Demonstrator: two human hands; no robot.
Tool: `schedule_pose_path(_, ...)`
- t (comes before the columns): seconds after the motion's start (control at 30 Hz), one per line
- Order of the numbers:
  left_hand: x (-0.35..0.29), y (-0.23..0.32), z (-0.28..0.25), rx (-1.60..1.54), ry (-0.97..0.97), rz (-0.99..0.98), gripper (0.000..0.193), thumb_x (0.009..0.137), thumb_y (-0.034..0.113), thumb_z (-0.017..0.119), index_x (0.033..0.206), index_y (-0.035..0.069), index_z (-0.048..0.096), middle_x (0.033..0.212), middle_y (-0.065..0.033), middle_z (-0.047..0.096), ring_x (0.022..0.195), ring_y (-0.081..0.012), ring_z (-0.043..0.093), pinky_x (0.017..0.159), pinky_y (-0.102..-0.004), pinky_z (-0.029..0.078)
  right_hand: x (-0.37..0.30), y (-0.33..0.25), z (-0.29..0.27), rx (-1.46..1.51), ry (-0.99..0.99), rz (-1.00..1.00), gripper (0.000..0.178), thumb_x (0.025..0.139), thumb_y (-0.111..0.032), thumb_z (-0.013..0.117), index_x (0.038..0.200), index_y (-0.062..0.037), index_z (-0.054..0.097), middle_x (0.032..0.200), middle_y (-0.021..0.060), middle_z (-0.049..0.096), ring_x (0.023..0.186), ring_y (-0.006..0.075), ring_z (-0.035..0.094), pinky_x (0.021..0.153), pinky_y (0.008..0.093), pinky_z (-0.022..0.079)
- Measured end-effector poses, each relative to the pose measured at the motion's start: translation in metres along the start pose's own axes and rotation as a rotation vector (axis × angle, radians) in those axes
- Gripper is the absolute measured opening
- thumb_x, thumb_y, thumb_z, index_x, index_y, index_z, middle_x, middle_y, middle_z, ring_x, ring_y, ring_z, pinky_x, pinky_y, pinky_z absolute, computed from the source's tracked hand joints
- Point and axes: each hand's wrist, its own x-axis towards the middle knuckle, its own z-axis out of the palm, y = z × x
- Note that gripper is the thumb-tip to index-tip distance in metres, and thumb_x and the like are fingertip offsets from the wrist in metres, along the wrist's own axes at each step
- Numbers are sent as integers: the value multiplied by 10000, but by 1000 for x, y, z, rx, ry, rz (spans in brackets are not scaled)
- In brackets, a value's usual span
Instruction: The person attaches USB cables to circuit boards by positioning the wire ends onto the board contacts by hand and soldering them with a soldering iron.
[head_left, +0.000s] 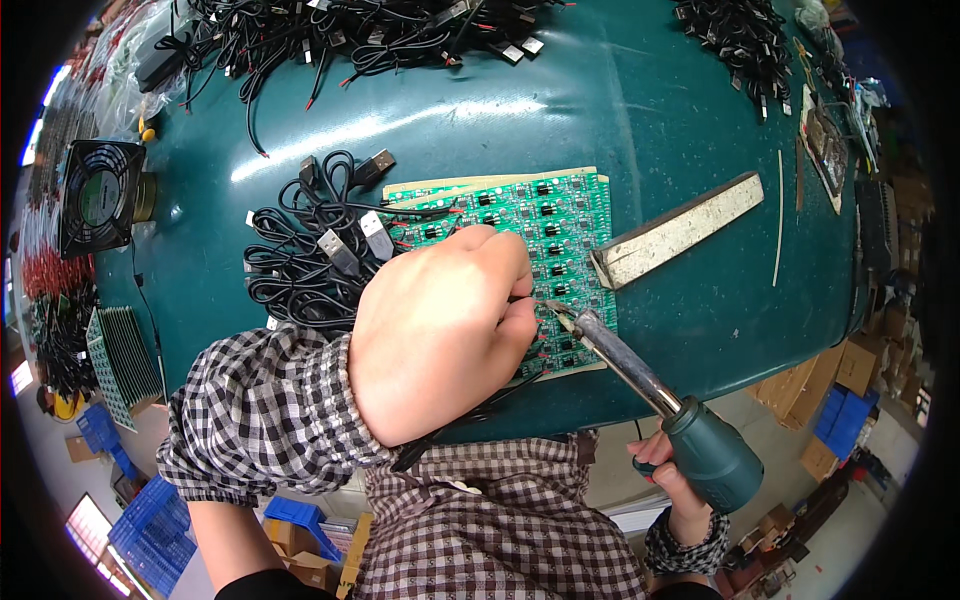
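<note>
Over the green rectangular circuit-board panel with black components [575,235], the left hand [445,320] is closed in a pinch, its contents mostly hidden. Off the panel's near right corner, the right hand [665,465] grips a green-handled soldering iron with a metal shaft [632,369], its tip above the panel, near the left fingertips. Coiled black USB cables [340,250] lie left of the panel; a whitish, scuffed rectangular bar [690,225] lies right.

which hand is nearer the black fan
Left. The left hand is over the green circuit boards, right of the fan; the right hand is farther right, gripping the soldering iron.
</note>
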Motion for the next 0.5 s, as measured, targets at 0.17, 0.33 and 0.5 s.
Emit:
schedule_pose_path(0.17,0,0,0,10,1,-3,144,729,-3,693,781,24,561,717,-98,575,604,-235,612,538,-332,482,2,-6,6,70,56,40,506,711,-85,846,1107,73,573,823,118,690,793,197,716,742,333,590)
schedule_pose_path(0.33,0,0,0,6,5,7,143,725,-7,691,776,23,560,710,-98,576,603,-241,610,538,-335,480,3,-4,5,30,32,-2,490,712,-86,840,1100,65,582,824,113,694,785,192,715,750,329,585)
schedule_pose_path(0.5,-1,1,-1,2,2,5,141,722,-11,687,774,21,561,706,-98,574,600,-244,606,535,-336,475,1,3,-4,-155,-41,-69,496,711,-92,843,1102,63,579,812,108,691,787,192,709,767,336,583)
